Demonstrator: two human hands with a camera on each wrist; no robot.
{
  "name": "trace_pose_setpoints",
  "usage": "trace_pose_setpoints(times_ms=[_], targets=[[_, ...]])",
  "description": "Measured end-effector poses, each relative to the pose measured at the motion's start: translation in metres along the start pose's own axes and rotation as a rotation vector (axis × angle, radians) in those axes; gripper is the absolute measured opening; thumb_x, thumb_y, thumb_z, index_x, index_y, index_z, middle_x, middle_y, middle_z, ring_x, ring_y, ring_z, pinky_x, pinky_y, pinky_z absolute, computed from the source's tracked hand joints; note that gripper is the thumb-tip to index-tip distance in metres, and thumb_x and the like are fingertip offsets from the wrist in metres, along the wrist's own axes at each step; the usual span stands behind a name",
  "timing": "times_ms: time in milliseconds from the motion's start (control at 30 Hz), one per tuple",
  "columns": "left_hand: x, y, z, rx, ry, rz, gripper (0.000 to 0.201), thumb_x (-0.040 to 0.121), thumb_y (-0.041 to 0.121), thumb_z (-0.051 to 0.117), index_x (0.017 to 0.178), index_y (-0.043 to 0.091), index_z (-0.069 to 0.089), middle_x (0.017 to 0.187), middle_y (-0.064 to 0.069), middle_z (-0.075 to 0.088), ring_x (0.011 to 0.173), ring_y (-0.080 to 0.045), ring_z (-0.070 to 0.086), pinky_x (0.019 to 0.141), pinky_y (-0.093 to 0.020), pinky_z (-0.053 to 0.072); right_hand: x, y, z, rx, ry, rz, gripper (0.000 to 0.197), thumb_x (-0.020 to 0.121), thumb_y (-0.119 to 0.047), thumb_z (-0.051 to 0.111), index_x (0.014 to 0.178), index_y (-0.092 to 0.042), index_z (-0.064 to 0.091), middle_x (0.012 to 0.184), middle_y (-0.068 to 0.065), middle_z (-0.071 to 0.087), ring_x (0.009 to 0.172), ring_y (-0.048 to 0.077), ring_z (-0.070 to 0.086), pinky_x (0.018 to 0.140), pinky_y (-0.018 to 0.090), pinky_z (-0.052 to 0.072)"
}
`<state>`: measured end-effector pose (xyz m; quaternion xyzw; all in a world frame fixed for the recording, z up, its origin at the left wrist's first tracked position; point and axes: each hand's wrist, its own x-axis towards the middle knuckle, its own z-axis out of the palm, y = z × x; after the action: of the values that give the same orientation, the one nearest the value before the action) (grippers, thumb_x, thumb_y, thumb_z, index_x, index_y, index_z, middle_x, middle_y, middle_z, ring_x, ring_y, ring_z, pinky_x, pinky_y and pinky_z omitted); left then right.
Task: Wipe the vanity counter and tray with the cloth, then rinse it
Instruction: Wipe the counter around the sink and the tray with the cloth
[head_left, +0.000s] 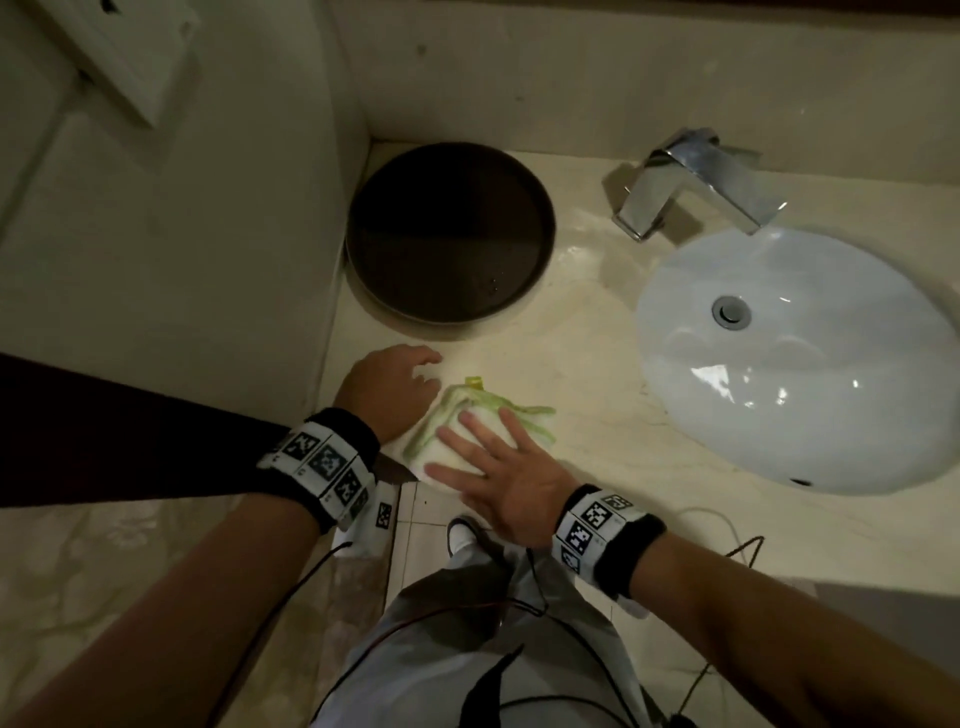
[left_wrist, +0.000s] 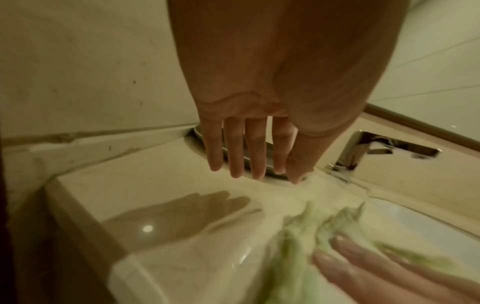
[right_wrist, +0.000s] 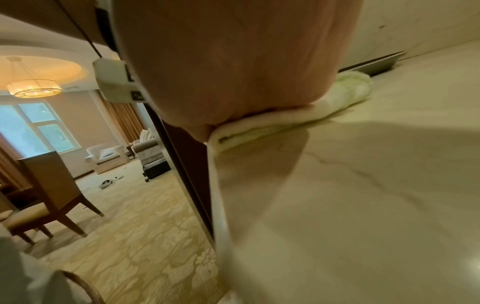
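A white cloth with green stripes (head_left: 457, 421) lies bunched near the front left corner of the cream marble counter (head_left: 571, 364). My right hand (head_left: 498, 467) presses flat on the cloth with its fingers spread; its fingers (left_wrist: 345, 246) show on the cloth (left_wrist: 298, 246) in the left wrist view, and its palm sits on the cloth (right_wrist: 345, 92) in the right wrist view. My left hand (head_left: 395, 384) hovers just left of the cloth, fingers (left_wrist: 254, 152) straight and holding nothing. The round dark brown tray (head_left: 449, 234) sits in the back left corner.
A white oval sink (head_left: 795, 364) with a metal drain is set into the counter on the right, with a chrome faucet (head_left: 691, 182) behind it. A wall (head_left: 208, 260) bounds the counter on the left. The counter's front edge (right_wrist: 218, 185) drops to carpeted floor.
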<state>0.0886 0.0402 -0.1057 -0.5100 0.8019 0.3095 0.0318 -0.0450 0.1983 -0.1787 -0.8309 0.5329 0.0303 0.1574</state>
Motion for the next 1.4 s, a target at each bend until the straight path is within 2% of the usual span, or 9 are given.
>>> trace_pose_setpoints(times_ms=[67,200,367,600,700,800,1033,1233,1400], targets=[[-0.002,0.004,0.007,0.039,-0.053,0.036,0.034,0.089,0.027,0.060,0.122,0.027,0.064,0.127,0.003,0.062,0.112,-0.020,0.058,0.096,-0.028,0.041,-0.018,0.004,0.002,0.015,0.010,0.019,0.054,0.101,-0.039,0.032,0.153,-0.036,0.020,0.163,0.004,0.012,0.150,0.033,0.009,0.114,0.063,0.016],[-0.004,0.018,0.021,0.066,-0.110,0.115,0.032,0.087,0.026,0.063,0.119,0.029,0.065,0.124,0.003,0.063,0.111,-0.020,0.058,0.098,-0.028,0.040,-0.054,0.013,0.004,0.001,-0.011,0.099,0.054,0.100,-0.041,0.030,0.153,-0.037,0.018,0.164,0.003,0.010,0.150,0.032,0.007,0.116,0.061,0.015],[-0.003,0.045,0.033,0.072,-0.186,0.217,0.032,0.089,0.027,0.060,0.121,0.028,0.063,0.128,0.003,0.060,0.118,-0.019,0.054,0.103,-0.031,0.038,-0.110,0.029,0.007,0.010,-0.040,0.226,0.053,0.103,-0.038,0.026,0.154,-0.038,0.012,0.164,0.001,0.003,0.150,0.031,0.001,0.116,0.057,0.007],[-0.004,0.079,0.043,0.190,-0.203,0.400,0.038,0.090,0.028,0.062,0.127,0.023,0.060,0.129,-0.003,0.061,0.117,-0.023,0.057,0.099,-0.031,0.040,-0.191,0.041,0.016,0.030,-0.079,0.463,0.052,0.104,-0.045,0.016,0.154,-0.041,0.001,0.164,-0.003,-0.007,0.150,0.027,-0.010,0.117,0.053,-0.001],[-0.005,0.087,0.047,0.207,-0.210,0.445,0.038,0.090,0.026,0.062,0.128,0.021,0.060,0.131,-0.003,0.061,0.118,-0.022,0.057,0.099,-0.030,0.041,-0.207,0.043,0.021,0.048,-0.067,0.577,0.052,0.104,-0.046,0.016,0.153,-0.042,-0.001,0.163,-0.005,-0.009,0.150,0.024,-0.013,0.117,0.052,-0.001],[-0.006,0.089,0.052,0.227,-0.228,0.432,0.038,0.090,0.029,0.061,0.127,0.024,0.060,0.132,0.001,0.060,0.120,-0.020,0.056,0.101,-0.031,0.041,-0.206,0.040,0.024,0.066,-0.053,0.618,0.053,0.103,-0.044,0.017,0.154,-0.040,0.004,0.164,-0.003,-0.004,0.150,0.026,-0.008,0.117,0.053,0.001],[-0.013,0.093,0.057,0.233,-0.264,0.378,0.035,0.092,0.032,0.057,0.127,0.029,0.058,0.134,0.005,0.058,0.120,-0.018,0.054,0.102,-0.030,0.038,-0.194,0.033,0.024,0.082,-0.035,0.606,0.055,0.102,-0.040,0.019,0.155,-0.033,0.009,0.164,0.005,0.004,0.150,0.034,0.000,0.115,0.064,0.013],[-0.024,0.094,0.054,0.225,-0.265,0.300,0.033,0.094,0.035,0.055,0.127,0.030,0.058,0.130,0.004,0.059,0.111,-0.017,0.057,0.097,-0.030,0.040,-0.150,0.039,0.013,0.059,-0.066,0.350,0.054,0.103,-0.042,0.016,0.155,-0.036,0.001,0.163,0.004,-0.007,0.148,0.035,-0.012,0.116,0.062,-0.003],[-0.029,0.093,0.046,0.279,-0.261,0.219,0.036,0.095,0.036,0.052,0.129,0.028,0.057,0.130,0.005,0.060,0.114,-0.018,0.056,0.098,-0.032,0.042,-0.123,0.040,0.003,0.044,-0.088,0.194,0.053,0.103,-0.044,0.011,0.154,-0.039,-0.001,0.163,0.000,-0.013,0.147,0.032,-0.019,0.116,0.056,-0.013]])
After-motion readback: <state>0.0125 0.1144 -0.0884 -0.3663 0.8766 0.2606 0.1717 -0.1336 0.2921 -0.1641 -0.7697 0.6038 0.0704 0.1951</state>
